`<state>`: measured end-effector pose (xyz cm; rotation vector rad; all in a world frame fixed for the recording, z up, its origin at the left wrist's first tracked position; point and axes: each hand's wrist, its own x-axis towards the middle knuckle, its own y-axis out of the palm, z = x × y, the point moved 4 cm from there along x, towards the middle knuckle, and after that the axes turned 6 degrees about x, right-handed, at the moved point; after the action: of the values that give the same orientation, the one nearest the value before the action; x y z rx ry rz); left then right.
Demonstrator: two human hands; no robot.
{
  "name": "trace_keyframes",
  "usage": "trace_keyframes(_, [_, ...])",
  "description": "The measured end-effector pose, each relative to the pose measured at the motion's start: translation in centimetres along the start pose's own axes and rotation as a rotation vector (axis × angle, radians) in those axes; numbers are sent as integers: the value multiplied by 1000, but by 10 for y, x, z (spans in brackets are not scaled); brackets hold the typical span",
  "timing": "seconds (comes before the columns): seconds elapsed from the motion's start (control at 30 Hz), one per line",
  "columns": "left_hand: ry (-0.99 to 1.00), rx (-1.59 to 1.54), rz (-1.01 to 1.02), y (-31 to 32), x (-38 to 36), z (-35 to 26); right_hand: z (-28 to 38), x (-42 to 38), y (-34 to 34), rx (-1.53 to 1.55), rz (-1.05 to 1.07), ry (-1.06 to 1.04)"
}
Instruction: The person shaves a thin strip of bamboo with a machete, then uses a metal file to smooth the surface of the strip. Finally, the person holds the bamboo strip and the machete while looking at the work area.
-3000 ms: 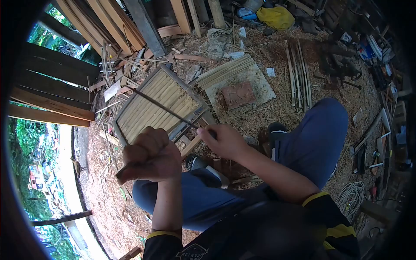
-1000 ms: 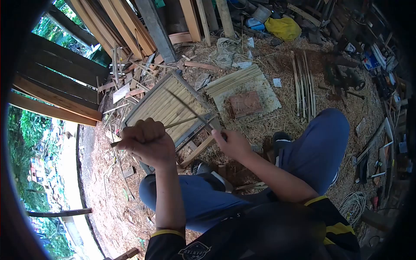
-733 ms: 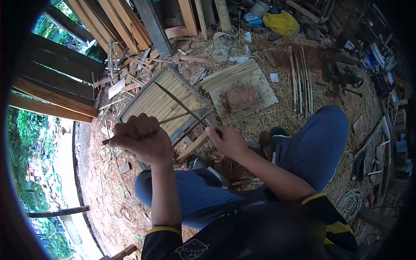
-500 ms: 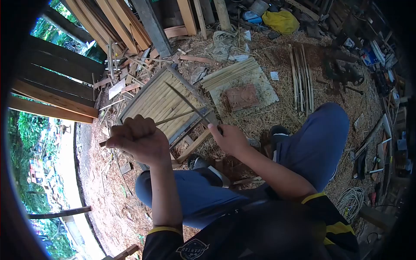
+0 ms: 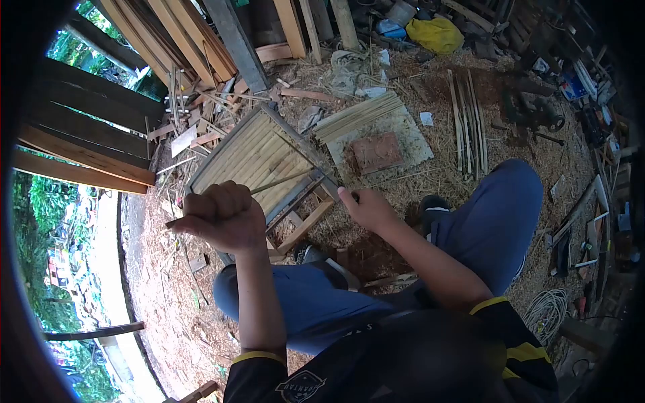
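Observation:
My left hand is closed in a fist around a thin bamboo strip, whose short end sticks out on the left. The strip's other end meets the blade of a long knife. That knife is in my right hand, fingers wrapped round its handle, the blade pointing up and left. Beneath both tools lies a panel of bamboo slats in a dark wooden frame. The knife's handle is mostly hidden by my fingers.
A bundle of thin strips lies on a pale board beside a reddish block. Several long sticks rest on the shavings-covered ground. Planks lean at the back left. A coil of cord sits at the right.
Both hands have shifted slightly to the right, with the strip and knife still in them. The knife blade has swung a little more upright.

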<state>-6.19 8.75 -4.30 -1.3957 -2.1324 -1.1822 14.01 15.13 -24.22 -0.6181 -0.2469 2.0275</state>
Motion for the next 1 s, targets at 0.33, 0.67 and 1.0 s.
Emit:
trace_keyframes(0.33, [-40,-17,1,-8,0,1,-12,5,-5,-21,31,80])
trace_keyframes(0.67, [-102,5,-51,-11,-1,1,-5,0,-16,-152,31,74])
trace_keyframes(1.0, [-45,69,-42,-18,0,-6,-20,3,-14,-119,-23,105])
